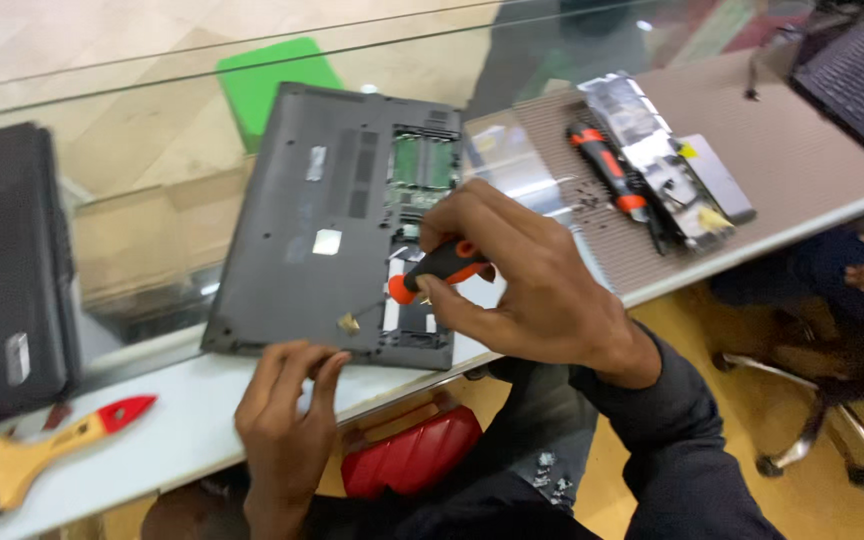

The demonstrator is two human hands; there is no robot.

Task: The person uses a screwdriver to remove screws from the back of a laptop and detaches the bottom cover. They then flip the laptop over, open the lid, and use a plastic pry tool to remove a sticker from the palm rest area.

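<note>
Right hand (522, 275): fingers closed around the black-and-orange screwdriver (439, 268), its thin shaft running left from the fingertips down to the laptop base.
Left hand (287, 410): fingers curled, tips pressing the near edge of the laptop (302, 210).
Laptop: grey, upside down, service hatch open just beyond the right fingers.
Second screwdriver (607, 170): well right of the right fingers, on the ribbed mat (612, 250).
Brush (47, 445): red-tipped wooden handle, left of the left fingers.

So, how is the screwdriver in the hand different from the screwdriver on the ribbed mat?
The held screwdriver is gripped by the right hand over the grey laptop, tip toward its near edge. The other screwdriver lies untouched on the ribbed mat. Both have black-and-orange handles.
</note>
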